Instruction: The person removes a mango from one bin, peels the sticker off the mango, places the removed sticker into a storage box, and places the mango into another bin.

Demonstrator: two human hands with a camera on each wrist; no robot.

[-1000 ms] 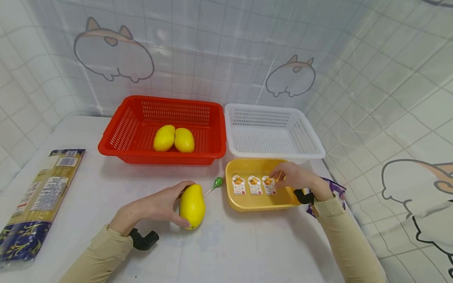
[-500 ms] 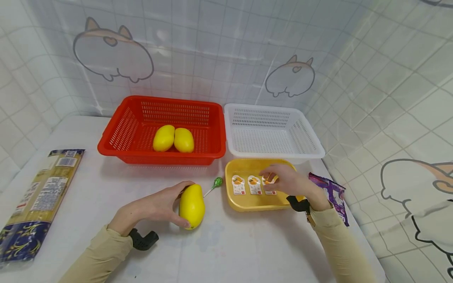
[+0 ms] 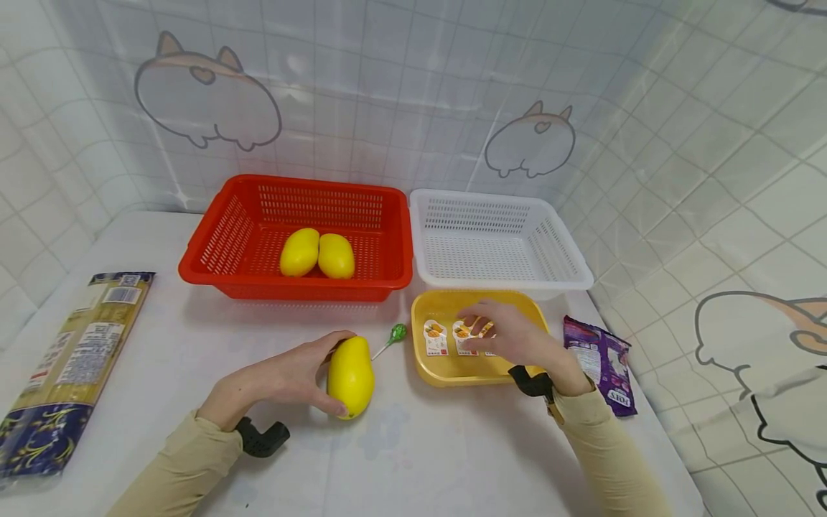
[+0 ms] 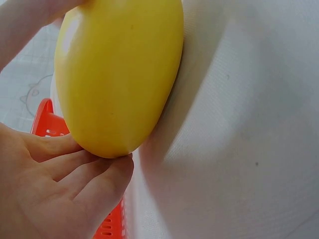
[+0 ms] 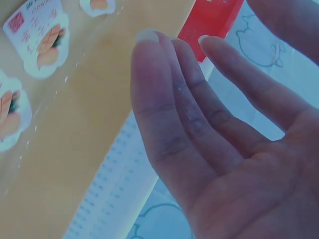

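Left hand [image 3: 284, 377] is still cupping the smooth oval yellow mango [image 3: 351, 376], which is lying on the white table [image 3: 420, 452] exactly where it lay a second ago. Right hand [image 3: 510, 336], fingers loosely extended and grasping nothing, is hovering over the shallow yellow plastic tray [image 3: 446, 370] and has been shifting leftward across the small white fruit-printed jelly cups [image 3: 436, 337], uncovering the purple foil snack packet [image 3: 604, 362].

The near part of the table [image 3: 426, 459] between the two sleeves lies bare, giving wide passage. Behind, the red basket [image 3: 213, 251] and white basket [image 3: 568, 258] stand side by side, walling off the back. The yellow tray [image 3: 446, 370] sits just before the white basket, a lollipop [image 3: 395, 334] in the narrow gap between tray and mango [image 3: 351, 375]. A purple packet [image 3: 601, 362] flanks the tray's right; a long packet [image 3: 71, 359] lies along the table's left side.
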